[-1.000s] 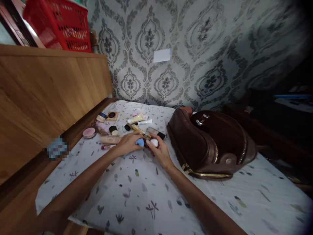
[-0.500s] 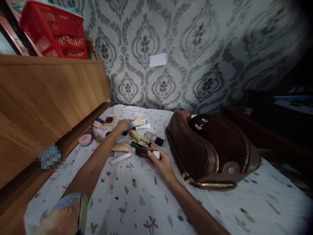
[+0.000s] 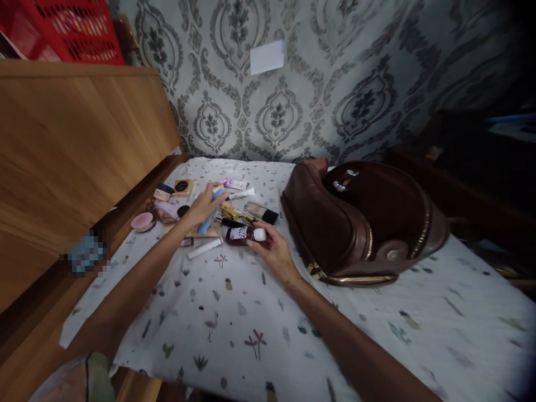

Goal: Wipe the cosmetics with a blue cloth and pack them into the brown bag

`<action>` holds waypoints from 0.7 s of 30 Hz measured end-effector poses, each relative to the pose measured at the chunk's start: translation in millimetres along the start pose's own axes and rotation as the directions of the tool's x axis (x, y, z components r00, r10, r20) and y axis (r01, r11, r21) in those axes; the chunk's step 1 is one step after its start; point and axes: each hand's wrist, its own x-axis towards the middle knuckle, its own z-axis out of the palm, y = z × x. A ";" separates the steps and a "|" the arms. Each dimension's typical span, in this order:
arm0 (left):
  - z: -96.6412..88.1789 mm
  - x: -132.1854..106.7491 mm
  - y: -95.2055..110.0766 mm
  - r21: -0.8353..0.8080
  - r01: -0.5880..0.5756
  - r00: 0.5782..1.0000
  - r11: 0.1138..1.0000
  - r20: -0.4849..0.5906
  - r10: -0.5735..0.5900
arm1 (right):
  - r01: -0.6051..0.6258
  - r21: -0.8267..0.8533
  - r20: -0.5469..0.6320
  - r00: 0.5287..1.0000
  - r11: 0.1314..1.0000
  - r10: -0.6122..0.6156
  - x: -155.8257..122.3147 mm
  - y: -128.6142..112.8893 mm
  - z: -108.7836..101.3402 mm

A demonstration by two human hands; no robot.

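My left hand point(image 3: 204, 205) is closed on a blue and pale-yellow tube point(image 3: 208, 219), which slants over the other cosmetics. My right hand point(image 3: 275, 249) grips a dark red bottle point(image 3: 238, 235) by its white-capped end, and the bottle's printed label faces up. Just behind the bottle are a black-capped foundation bottle point(image 3: 260, 211) and a gold tube point(image 3: 230, 210). A white stick with a red band point(image 3: 205, 248) lies in front. Beyond my left fingers are a white tube point(image 3: 242, 193) and a pink-and-white tube point(image 3: 233, 183).
A brown bag point(image 3: 326, 223), unzipped, stands on the patterned sheet point(image 3: 234, 329) at the right. Left of my hands lie a pink compact point(image 3: 143, 221), a square compact point(image 3: 182, 187) and a blue-lidded jar point(image 3: 163, 192). A wooden cabinet point(image 3: 84, 123) borders the left, with a red basket point(image 3: 79, 30) on top.
My left hand has taken hold of the blue and yellow tube and drawn it nearer. In my right hand the red bottle has turned, bringing its label into view. The camera has tilted downward.
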 end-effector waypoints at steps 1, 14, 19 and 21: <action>4.5 -12.6 11.4 -0.129 -0.024 0.999 0.991 0.020 0.027 | -0.014 0.024 0.006 1.000 1.000 0.014 0.0 0.3 -0.1; 56.3 -89.4 31.3 -0.153 -0.501 0.853 0.852 -0.251 0.457 | 0.015 0.101 0.060 0.998 0.995 -0.021 1.6 11.2 -3.6; 54.6 -94.2 2.8 -0.117 -0.427 0.877 0.897 -0.295 0.379 | 0.025 0.095 0.050 0.998 0.995 -0.030 2.6 11.6 -3.5; 54.1 -94.8 -2.2 -0.103 -0.408 0.884 0.907 -0.292 0.365 | 0.022 0.077 0.059 0.998 0.997 -0.027 2.2 9.6 -4.0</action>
